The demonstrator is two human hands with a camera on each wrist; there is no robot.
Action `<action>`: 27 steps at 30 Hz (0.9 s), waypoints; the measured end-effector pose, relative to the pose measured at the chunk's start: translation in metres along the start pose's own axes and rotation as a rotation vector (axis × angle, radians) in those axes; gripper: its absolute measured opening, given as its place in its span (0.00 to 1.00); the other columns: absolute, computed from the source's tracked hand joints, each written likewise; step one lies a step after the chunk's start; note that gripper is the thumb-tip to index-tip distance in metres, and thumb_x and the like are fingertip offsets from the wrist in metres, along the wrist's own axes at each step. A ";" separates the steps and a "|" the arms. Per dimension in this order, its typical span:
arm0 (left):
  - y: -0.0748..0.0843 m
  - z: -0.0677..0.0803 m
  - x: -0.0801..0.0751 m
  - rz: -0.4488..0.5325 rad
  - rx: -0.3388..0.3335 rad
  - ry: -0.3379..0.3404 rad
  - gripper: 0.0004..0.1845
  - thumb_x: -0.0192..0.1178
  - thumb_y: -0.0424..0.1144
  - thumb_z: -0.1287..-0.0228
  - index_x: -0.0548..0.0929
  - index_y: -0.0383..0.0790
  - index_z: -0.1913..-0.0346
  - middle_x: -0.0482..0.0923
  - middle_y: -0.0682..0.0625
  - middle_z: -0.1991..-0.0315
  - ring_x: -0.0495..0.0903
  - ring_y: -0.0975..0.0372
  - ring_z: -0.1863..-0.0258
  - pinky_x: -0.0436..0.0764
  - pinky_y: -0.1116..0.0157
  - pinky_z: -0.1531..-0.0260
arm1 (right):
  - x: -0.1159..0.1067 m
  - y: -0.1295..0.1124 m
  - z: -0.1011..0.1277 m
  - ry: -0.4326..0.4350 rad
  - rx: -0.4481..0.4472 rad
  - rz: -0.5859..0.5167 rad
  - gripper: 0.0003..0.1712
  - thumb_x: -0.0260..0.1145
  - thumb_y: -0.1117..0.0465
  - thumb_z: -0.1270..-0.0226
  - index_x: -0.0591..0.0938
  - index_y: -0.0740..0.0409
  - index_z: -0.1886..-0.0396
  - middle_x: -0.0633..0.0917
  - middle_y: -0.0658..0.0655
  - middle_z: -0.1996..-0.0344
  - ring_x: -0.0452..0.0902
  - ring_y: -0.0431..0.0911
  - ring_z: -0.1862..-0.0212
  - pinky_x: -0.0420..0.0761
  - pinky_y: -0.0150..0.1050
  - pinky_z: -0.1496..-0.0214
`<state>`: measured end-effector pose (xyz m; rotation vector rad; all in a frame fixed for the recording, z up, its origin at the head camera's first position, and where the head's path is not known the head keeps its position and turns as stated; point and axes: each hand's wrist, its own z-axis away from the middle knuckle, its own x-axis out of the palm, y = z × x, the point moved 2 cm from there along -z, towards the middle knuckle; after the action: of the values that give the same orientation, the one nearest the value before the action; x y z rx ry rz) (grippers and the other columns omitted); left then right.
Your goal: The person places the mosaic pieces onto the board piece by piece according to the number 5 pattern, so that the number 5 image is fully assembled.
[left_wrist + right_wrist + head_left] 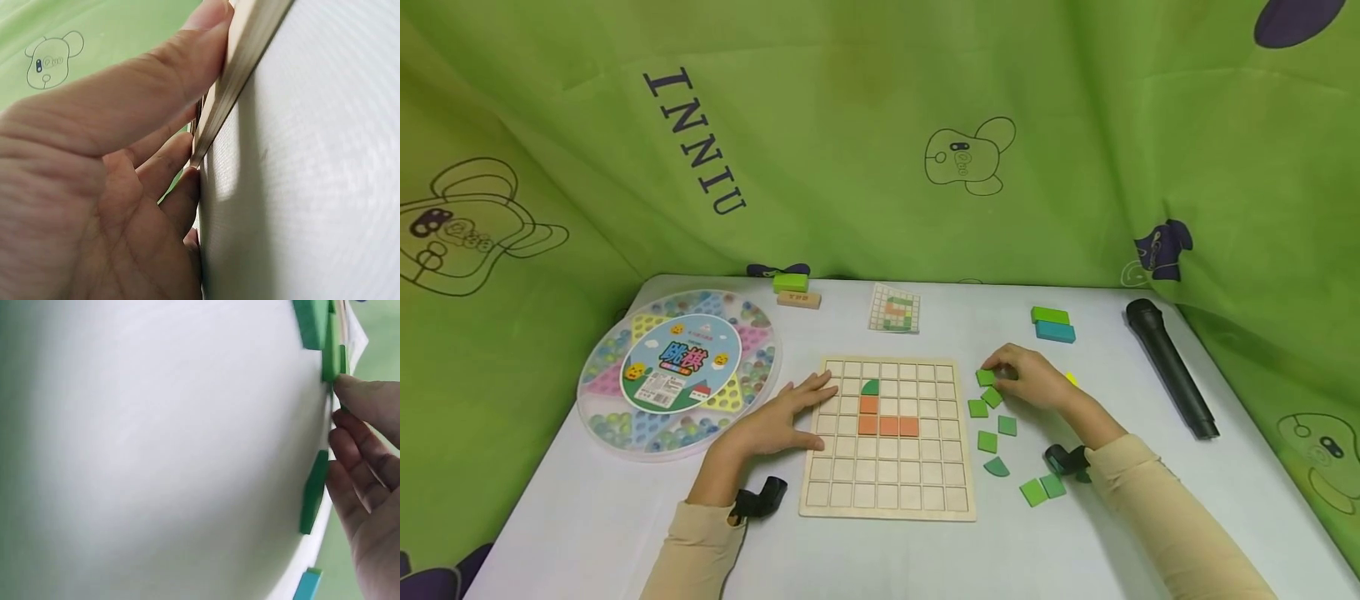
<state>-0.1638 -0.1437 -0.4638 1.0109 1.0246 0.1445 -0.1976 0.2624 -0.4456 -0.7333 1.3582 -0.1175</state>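
Note:
A wooden grid board [887, 496] lies on the white table, bearing several orange square tiles [888, 426] and one green quarter-circle tile [870, 387]. My left hand [778, 421] rests against the board's left edge, fingers spread and relaxed; in the left wrist view its thumb touches the board's side. Right of the board, my right hand [1030, 379] pinches a light green square tile [985, 377] by its upper edge. Other loose green tiles [987, 442] lie just below that hand. A dark green tile [314, 494] stands out beside the fingers in the right wrist view.
A round marble-game box [677, 362] occupies the left side. Behind the board are a printed pattern card [895, 309] and, to its left, small blocks [798, 300]. Green and blue blocks [1055, 331] sit at the back right, near a black microphone [1172, 367].

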 end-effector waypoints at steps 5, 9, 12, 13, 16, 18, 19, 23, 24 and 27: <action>-0.001 0.001 0.000 -0.005 0.001 0.001 0.46 0.69 0.48 0.48 0.60 0.43 0.28 0.44 0.48 0.24 0.40 0.51 0.24 0.36 0.46 0.27 | 0.000 -0.018 -0.001 0.022 0.025 -0.056 0.16 0.68 0.65 0.40 0.81 0.60 0.51 0.83 0.57 0.53 0.78 0.51 0.51 0.79 0.50 0.47; -0.001 0.001 0.000 -0.006 0.005 0.002 0.46 0.69 0.47 0.48 0.60 0.42 0.28 0.45 0.47 0.24 0.40 0.51 0.24 0.36 0.46 0.27 | 0.009 -0.045 -0.010 -0.004 -0.030 -0.119 0.17 0.68 0.63 0.40 0.81 0.59 0.51 0.83 0.56 0.53 0.78 0.51 0.51 0.80 0.49 0.46; 0.000 0.001 -0.001 -0.004 0.005 0.003 0.46 0.69 0.47 0.48 0.60 0.42 0.28 0.44 0.47 0.24 0.40 0.51 0.24 0.36 0.46 0.27 | 0.021 -0.066 -0.021 -0.057 -0.082 -0.149 0.17 0.68 0.62 0.40 0.82 0.58 0.50 0.83 0.55 0.54 0.79 0.49 0.51 0.81 0.46 0.47; 0.000 0.001 -0.001 -0.003 0.005 0.005 0.46 0.69 0.47 0.48 0.60 0.42 0.28 0.44 0.47 0.24 0.40 0.51 0.24 0.36 0.46 0.27 | 0.025 -0.072 -0.025 -0.077 -0.103 -0.150 0.17 0.68 0.62 0.39 0.81 0.58 0.50 0.83 0.54 0.54 0.79 0.49 0.51 0.81 0.44 0.48; 0.000 0.001 -0.001 -0.005 0.006 0.001 0.46 0.69 0.47 0.48 0.60 0.42 0.28 0.44 0.47 0.24 0.40 0.51 0.24 0.35 0.46 0.27 | 0.038 -0.087 -0.038 -0.124 -0.148 -0.149 0.17 0.68 0.61 0.39 0.82 0.58 0.51 0.83 0.54 0.55 0.80 0.47 0.52 0.82 0.39 0.51; 0.000 0.001 -0.001 -0.005 0.005 -0.001 0.46 0.69 0.47 0.48 0.60 0.42 0.28 0.44 0.47 0.24 0.40 0.51 0.24 0.35 0.46 0.27 | 0.046 -0.094 -0.046 -0.142 -0.173 -0.127 0.17 0.69 0.61 0.40 0.82 0.58 0.51 0.83 0.53 0.56 0.80 0.46 0.53 0.82 0.36 0.52; 0.000 0.001 -0.001 -0.004 0.004 -0.003 0.46 0.69 0.47 0.48 0.60 0.42 0.28 0.44 0.47 0.24 0.40 0.51 0.24 0.35 0.46 0.27 | 0.049 -0.096 -0.050 -0.151 -0.180 -0.115 0.16 0.69 0.60 0.40 0.82 0.58 0.51 0.83 0.53 0.57 0.80 0.46 0.54 0.82 0.35 0.52; -0.001 0.000 0.000 -0.004 0.002 -0.004 0.45 0.69 0.47 0.48 0.60 0.42 0.28 0.44 0.47 0.24 0.40 0.51 0.24 0.35 0.46 0.27 | 0.059 -0.100 -0.061 -0.167 -0.178 -0.060 0.16 0.70 0.59 0.41 0.83 0.57 0.53 0.82 0.50 0.59 0.79 0.42 0.55 0.81 0.31 0.53; -0.001 0.000 0.000 -0.005 0.001 -0.004 0.45 0.69 0.47 0.48 0.60 0.42 0.28 0.44 0.47 0.24 0.40 0.51 0.24 0.35 0.46 0.27 | 0.060 -0.101 -0.063 -0.169 -0.178 -0.052 0.16 0.70 0.59 0.42 0.83 0.56 0.54 0.82 0.49 0.60 0.78 0.41 0.56 0.81 0.31 0.53; 0.000 0.000 -0.001 -0.012 -0.003 0.001 0.45 0.69 0.47 0.48 0.60 0.43 0.28 0.44 0.47 0.24 0.40 0.51 0.24 0.35 0.46 0.27 | 0.063 -0.104 -0.067 -0.174 -0.189 -0.033 0.15 0.70 0.60 0.42 0.83 0.56 0.55 0.81 0.50 0.60 0.78 0.41 0.56 0.80 0.32 0.53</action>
<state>-0.1642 -0.1449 -0.4631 1.0021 1.0308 0.1367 -0.2090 0.1242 -0.4447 -0.9037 1.2010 0.0489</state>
